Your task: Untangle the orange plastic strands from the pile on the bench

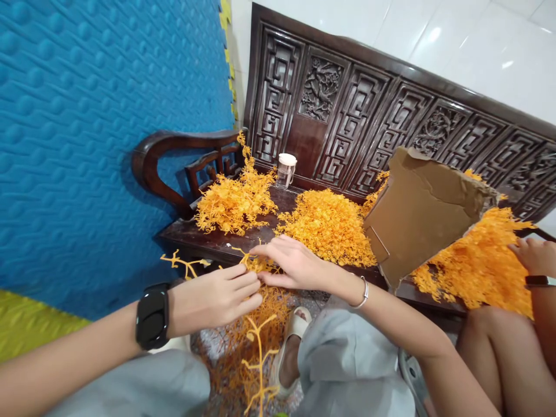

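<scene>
Orange sprig (260, 265) is pinched by left hand (226, 294) and right hand (290, 262); could be snapped by uneven tugging, or snagged by tangle (271, 310) just below

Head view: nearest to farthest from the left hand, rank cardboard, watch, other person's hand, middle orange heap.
1. Watch, on that wrist.
2. Middle orange heap, mid-picture.
3. Cardboard, right of the heap.
4. Other person's hand, far right.

Bright light leaves glare on the white tiles (460, 63).
</scene>
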Tool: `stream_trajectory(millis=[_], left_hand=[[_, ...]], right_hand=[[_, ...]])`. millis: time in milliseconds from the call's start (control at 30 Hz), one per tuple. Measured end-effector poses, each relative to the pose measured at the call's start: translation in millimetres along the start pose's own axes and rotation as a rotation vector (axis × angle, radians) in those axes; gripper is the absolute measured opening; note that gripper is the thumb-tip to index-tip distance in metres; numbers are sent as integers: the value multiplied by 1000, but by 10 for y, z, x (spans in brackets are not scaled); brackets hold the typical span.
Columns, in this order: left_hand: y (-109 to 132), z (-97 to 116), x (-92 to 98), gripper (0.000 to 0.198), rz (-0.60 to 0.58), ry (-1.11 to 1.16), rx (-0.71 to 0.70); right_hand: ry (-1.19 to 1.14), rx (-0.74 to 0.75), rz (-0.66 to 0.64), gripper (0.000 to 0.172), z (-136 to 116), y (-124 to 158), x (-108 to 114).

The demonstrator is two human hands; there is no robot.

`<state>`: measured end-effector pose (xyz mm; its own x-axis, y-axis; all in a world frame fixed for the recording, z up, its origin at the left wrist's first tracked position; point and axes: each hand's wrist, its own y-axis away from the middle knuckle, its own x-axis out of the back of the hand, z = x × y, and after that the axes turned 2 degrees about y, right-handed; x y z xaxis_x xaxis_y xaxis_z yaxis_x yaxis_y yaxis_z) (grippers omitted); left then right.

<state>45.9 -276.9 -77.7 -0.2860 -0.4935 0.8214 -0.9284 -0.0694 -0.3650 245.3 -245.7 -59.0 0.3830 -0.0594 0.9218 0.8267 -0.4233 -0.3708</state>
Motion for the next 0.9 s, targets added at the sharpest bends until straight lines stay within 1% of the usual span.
stream_trajectory(millis=[67, 133, 200, 267, 333, 467, 533, 633, 733, 800, 900], left_hand=[[-1, -4, 13, 31, 10, 7, 7], [-5, -5, 21, 31, 27, 14, 14], [-9, 0, 21, 30, 42, 8, 17], [-9, 9, 14, 29, 52, -15, 26], [-6, 19, 8, 29, 49, -34, 34], [8, 22, 34, 31, 11, -40, 43], [19, 22, 60, 31, 8, -31, 48], [40, 37, 91, 32, 22, 10, 59], [49, 74, 115, 30, 27, 60, 62], [43, 106, 135, 28, 28, 94, 71], [19, 147, 164, 25, 37, 148, 94]], right_hand=[[51, -17, 98, 23, -16, 11, -29], [55, -17, 146, 19, -28, 15, -51], [46, 35, 106, 20, -41, 13, -63], [64, 86, 35, 26, -54, 9, -66], [107, 98, 9, 28, -57, 9, -62], [127, 114, 99, 23, -17, 32, -24], [90, 93, 148, 20, 15, 54, 14], [37, 21, 191, 18, 55, 93, 76], [2, -25, 183, 19, 71, 134, 95], [-6, -40, 159, 20, 70, 156, 81], [-5, -61, 164, 20, 59, 179, 51]])
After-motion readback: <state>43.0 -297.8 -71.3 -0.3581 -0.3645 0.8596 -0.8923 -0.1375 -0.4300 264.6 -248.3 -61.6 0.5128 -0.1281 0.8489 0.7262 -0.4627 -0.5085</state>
